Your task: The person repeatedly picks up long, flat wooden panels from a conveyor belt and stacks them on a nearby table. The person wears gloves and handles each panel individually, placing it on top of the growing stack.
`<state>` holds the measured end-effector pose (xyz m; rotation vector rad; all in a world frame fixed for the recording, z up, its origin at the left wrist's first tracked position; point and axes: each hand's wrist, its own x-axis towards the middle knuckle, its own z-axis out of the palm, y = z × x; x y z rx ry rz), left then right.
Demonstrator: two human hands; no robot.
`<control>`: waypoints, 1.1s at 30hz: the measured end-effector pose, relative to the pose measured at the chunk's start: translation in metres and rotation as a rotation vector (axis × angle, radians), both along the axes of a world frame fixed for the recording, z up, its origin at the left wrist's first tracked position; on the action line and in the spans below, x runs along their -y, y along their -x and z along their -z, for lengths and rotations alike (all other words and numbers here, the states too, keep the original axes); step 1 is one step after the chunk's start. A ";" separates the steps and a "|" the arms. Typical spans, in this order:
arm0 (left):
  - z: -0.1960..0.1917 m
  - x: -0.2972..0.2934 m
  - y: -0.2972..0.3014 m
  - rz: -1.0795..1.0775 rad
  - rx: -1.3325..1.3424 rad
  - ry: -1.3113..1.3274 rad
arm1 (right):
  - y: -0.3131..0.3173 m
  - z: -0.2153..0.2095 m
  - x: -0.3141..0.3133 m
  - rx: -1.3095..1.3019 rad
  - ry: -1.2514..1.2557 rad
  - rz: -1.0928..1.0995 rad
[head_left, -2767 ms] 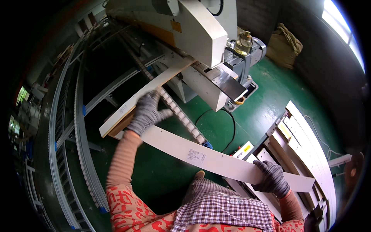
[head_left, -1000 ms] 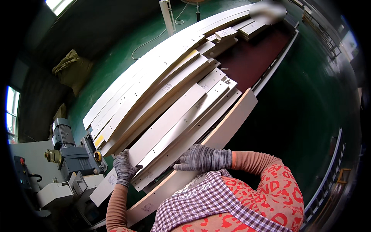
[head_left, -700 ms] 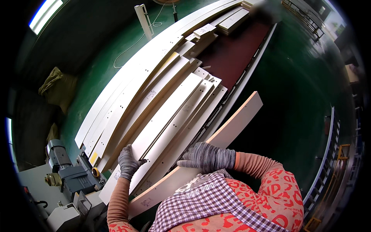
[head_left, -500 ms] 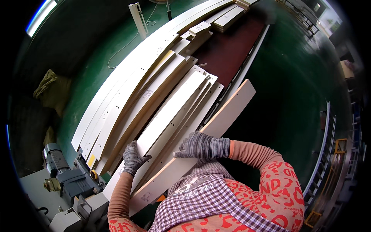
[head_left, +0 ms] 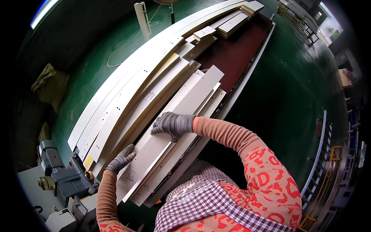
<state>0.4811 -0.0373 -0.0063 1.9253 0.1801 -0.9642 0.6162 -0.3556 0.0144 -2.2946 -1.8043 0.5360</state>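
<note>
- Right hand [head_left: 174,126], near the centre: palm down across the top white board [head_left: 201,91], fingers bent together at its ten o'clock edge, thumb towards four; whether it grips firmly cannot be told.
- Left hand [head_left: 122,159], at eight o'clock: loosely open, fingers slightly bent, at the same board's edge near its label.
- That board runs from one to eight o'clock, over other white boards [head_left: 166,169].
- Dark red surface [head_left: 235,48]: one o'clock.
- Grey motor [head_left: 51,156]: between eight and nine.

White boards [head_left: 198,92], a maroon counter [head_left: 243,47] and a green floor [head_left: 91,87] set off streaked grey gloves [head_left: 176,124], a purple-and-white checked apron [head_left: 206,203] and a tan shirt [head_left: 266,185] splashed with red print.
</note>
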 end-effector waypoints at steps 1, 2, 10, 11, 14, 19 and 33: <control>0.003 -0.004 0.001 -0.030 0.006 0.033 | -0.006 0.013 -0.009 0.018 0.004 -0.014; 0.010 -0.011 0.001 -0.057 0.010 0.069 | -0.013 0.025 -0.018 0.035 0.010 -0.025; 0.001 0.056 0.020 0.335 0.316 -0.707 | -0.029 0.051 -0.037 0.100 0.257 -0.015; -0.001 0.060 0.021 0.357 0.285 -0.826 | -0.030 0.051 -0.037 0.086 0.275 -0.021; -0.006 0.065 0.024 0.267 0.261 -0.933 | -0.036 0.051 -0.043 0.080 0.319 -0.047; 0.013 0.042 0.033 0.181 0.251 -0.967 | -0.038 0.039 -0.055 0.115 0.306 -0.087; -0.035 0.100 0.145 0.155 0.435 -0.842 | 0.042 -0.026 0.023 -0.044 0.301 -0.140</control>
